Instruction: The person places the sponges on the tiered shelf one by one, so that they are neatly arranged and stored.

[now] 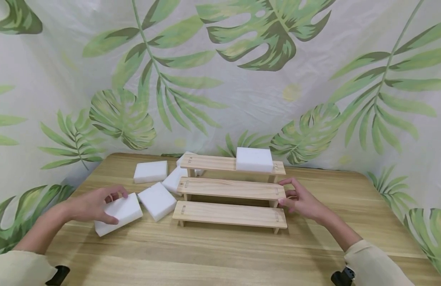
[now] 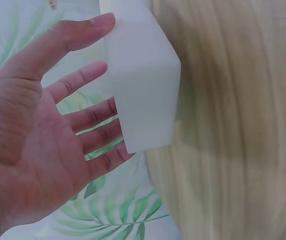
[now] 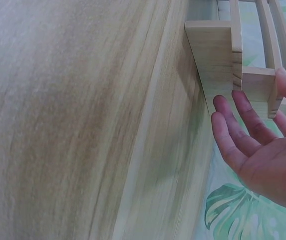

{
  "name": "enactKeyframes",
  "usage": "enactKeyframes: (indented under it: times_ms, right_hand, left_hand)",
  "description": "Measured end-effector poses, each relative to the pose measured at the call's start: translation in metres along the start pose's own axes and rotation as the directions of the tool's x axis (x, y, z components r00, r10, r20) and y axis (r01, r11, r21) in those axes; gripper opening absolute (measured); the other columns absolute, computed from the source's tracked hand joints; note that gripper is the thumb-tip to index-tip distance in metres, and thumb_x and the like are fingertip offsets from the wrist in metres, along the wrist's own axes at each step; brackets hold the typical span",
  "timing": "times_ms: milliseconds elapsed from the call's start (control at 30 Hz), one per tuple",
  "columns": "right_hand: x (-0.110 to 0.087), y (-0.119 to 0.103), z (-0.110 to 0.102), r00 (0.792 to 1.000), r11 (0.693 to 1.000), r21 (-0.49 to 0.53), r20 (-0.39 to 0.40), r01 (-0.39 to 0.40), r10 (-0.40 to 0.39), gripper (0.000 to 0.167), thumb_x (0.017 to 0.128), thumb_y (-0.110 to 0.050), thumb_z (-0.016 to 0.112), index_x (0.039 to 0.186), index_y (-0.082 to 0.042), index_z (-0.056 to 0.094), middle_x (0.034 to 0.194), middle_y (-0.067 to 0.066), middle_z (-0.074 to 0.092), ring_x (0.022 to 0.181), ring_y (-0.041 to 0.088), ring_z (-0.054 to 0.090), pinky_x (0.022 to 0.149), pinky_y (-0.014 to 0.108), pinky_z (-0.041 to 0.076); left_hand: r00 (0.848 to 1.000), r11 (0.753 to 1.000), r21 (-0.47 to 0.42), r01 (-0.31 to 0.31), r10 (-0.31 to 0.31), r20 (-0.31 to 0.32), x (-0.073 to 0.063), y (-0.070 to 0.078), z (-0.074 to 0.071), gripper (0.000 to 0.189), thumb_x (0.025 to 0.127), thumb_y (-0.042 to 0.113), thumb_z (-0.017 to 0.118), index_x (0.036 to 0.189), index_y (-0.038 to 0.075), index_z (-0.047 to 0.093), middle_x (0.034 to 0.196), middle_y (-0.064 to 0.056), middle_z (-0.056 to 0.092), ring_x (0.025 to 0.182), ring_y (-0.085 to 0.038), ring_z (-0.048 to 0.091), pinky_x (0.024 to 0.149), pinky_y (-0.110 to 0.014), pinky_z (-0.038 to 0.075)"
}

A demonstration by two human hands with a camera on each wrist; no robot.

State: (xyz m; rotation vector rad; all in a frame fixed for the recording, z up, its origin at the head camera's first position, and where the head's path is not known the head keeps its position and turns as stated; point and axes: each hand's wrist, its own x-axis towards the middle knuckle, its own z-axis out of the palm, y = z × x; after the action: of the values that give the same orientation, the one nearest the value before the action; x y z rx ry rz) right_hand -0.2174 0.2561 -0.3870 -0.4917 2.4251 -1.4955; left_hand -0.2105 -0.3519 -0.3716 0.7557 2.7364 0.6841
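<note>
My left hand (image 1: 93,204) grips a white foam block (image 1: 125,214) at the left of the table. In the left wrist view the thumb lies over one side of that block (image 2: 145,95), and several fingertips pass behind its edge. At the right end of a three-step wooden stand (image 1: 229,214), my right hand (image 1: 300,200) holds the middle plank (image 1: 231,188) between thumb and index finger. The right wrist view shows its other fingers (image 3: 227,135) spread below the stand's end. Another white foam block (image 1: 254,159) rests on the top plank, towards the right.
Several more white foam blocks lie left of the stand; one block (image 1: 157,200) is beside the held one, another (image 1: 150,171) farther back. Some of them overlap behind the stand's left end. A leaf-print curtain (image 1: 241,99) hangs behind the wooden table (image 1: 206,258).
</note>
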Motion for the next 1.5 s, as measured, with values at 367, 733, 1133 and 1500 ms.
enactKeyframes:
  times_ms: [367,733,1133,1500]
  right_hand:
    - [-0.001,0.000,-0.001,1.000,1.000,0.001,0.003,-0.003,0.003,0.056,0.102,-0.009,0.064,0.146,0.001,0.031,0.109,0.021,0.070,0.107,0.038,0.068,0.077,0.047,0.056]
    - [-0.001,-0.001,-0.001,1.000,1.000,-0.009,0.008,-0.003,0.003,0.057,0.103,-0.010,0.064,0.147,0.002,0.030,0.112,0.023,0.069,0.108,0.039,0.067,0.077,0.048,0.055]
    - [-0.002,-0.004,0.001,1.000,1.000,-0.013,-0.001,-0.016,0.016,0.056,0.103,-0.009,0.064,0.146,0.003,0.031,0.108,0.023,0.069,0.108,0.042,0.068,0.076,0.048,0.055]
    - [0.000,-0.003,0.001,1.000,1.000,-0.023,-0.007,-0.021,0.021,0.055,0.102,-0.009,0.064,0.146,0.003,0.032,0.107,0.021,0.070,0.107,0.038,0.068,0.074,0.045,0.056]
  left_hand:
    - [0.992,0.997,-0.016,-0.075,0.073,-0.104,0.005,0.011,-0.021,0.058,0.078,0.019,0.091,0.124,0.008,0.059,0.107,-0.005,0.063,0.097,-0.019,0.058,0.076,-0.028,0.049]
    - [0.952,0.990,0.049,-0.135,0.143,-0.270,0.020,0.026,-0.022,0.048,0.076,0.018,0.091,0.117,0.012,0.068,0.107,0.001,0.069,0.096,-0.011,0.060,0.074,-0.032,0.054]
    - [0.889,0.970,0.107,-0.218,0.242,-0.388,0.038,0.039,-0.025,0.043,0.075,0.011,0.090,0.114,0.010,0.072,0.108,0.000,0.072,0.095,-0.006,0.063,0.080,-0.032,0.058]
    - [0.870,0.965,0.196,-0.174,0.244,-0.427,0.051,0.055,-0.028,0.044,0.076,0.018,0.088,0.116,0.015,0.070,0.118,-0.009,0.071,0.099,-0.024,0.065,0.078,-0.043,0.052]
